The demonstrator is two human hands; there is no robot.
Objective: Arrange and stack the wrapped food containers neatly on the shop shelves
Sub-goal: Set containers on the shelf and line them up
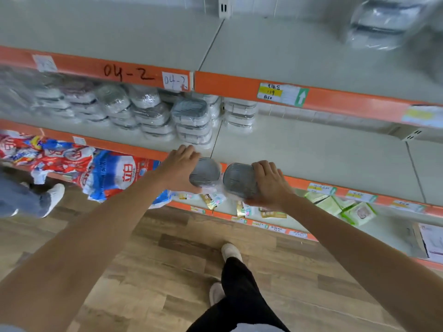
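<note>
My left hand point(178, 167) grips a wrapped grey-lidded container point(205, 172) at the front edge of the middle shelf point(311, 154). Beside it, my right hand point(269, 184) grips a second wrapped grey-lidded container point(239, 179). Both containers hover just in front of the orange shelf lip. Several stacks of wrapped containers point(191, 123) stand on the left part of that shelf, with a white stack point(239, 116) further right. One more wrapped stack point(386, 22) sits on the top shelf at the far right.
The top shelf point(287, 53) has an orange edge with labels. Red and blue bags point(112, 173) hang over the lower shelf at left; green packets point(345, 207) lie at right. Another person's leg and shoe point(48, 200) stand at left on the wooden floor.
</note>
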